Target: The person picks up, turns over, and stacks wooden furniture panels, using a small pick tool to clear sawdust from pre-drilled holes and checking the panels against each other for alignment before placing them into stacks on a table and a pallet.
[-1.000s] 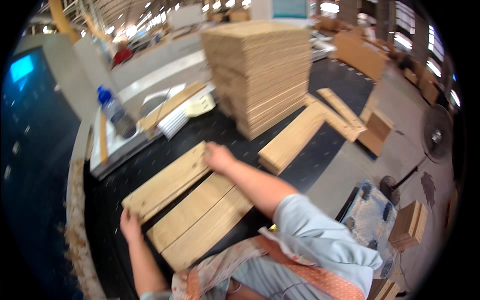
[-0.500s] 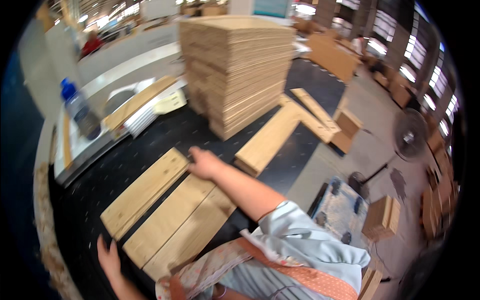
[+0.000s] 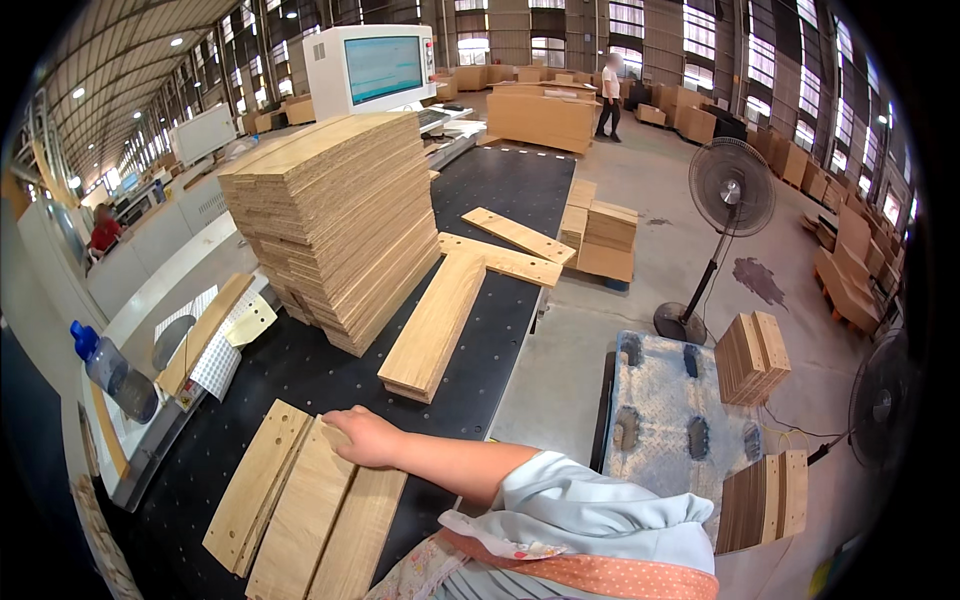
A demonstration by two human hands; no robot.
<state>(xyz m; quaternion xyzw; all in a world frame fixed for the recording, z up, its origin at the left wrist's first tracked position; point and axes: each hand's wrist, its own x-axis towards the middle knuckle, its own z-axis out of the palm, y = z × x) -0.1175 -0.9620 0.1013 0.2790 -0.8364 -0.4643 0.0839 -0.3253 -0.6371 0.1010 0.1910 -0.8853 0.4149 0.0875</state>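
My right hand (image 3: 365, 437) is closed over the far end of a plain wooden board (image 3: 303, 515), its fingers curled at the edge. Left of that board lies a wooden board with drilled holes (image 3: 252, 490), with a narrow edge of wood showing alongside. Another plain board (image 3: 360, 530) lies to the right, partly under my wrist. All lie side by side on the black work table (image 3: 480, 360). My left hand is out of view.
Beyond my hand stands a tall stack of boards (image 3: 340, 230). More boards (image 3: 435, 330) and drilled strips (image 3: 515, 235) lie to its right. A blue-capped bottle (image 3: 115, 375) stands at left. On the floor are a fan (image 3: 732, 190), a blue pallet (image 3: 655, 400) and a distant person (image 3: 609, 95).
The view has swung up and to the right. My left hand has left the picture. My right hand has closed on the middle board, which now sits closer to the drilled board.
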